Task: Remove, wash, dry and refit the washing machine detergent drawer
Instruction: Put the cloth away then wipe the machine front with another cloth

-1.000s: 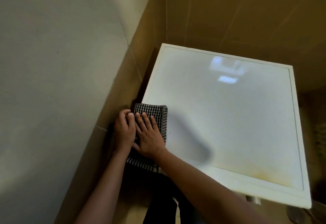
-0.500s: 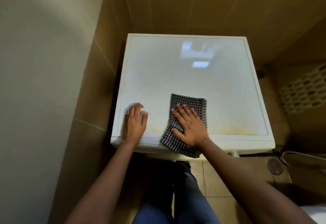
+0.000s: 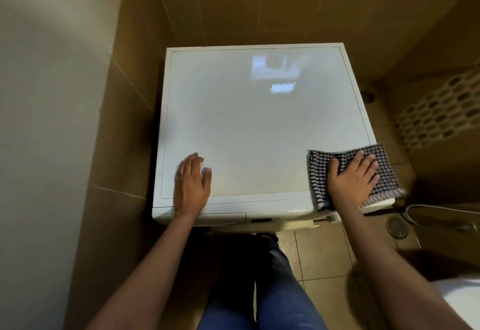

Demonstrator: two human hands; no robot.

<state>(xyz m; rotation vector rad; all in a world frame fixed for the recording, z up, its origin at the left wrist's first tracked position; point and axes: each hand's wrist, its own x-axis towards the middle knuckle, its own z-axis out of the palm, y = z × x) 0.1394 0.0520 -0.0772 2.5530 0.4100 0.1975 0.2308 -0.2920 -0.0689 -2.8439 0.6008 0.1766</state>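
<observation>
I look down on the white top of the washing machine (image 3: 254, 127). My right hand (image 3: 352, 179) presses flat on a black-and-white checked cloth (image 3: 318, 174) at the top's front right corner; the cloth hangs slightly over the right edge. With straight fingers, my left hand (image 3: 191, 183) rests flat on the front left of the top. Just below that hand, the detergent drawer front (image 3: 220, 218) shows as a closed panel in the machine's upper front edge.
Tan tiled walls close in behind and to the left. A perforated basket (image 3: 439, 114) stands at the right. A floor drain (image 3: 397, 227) and a metal pipe (image 3: 441, 216) lie at the lower right. My legs in jeans stand before the machine.
My right hand slid the cloth from the front left corner across the front edge to the front right corner. My left hand came off the cloth and stayed flat at the front left.
</observation>
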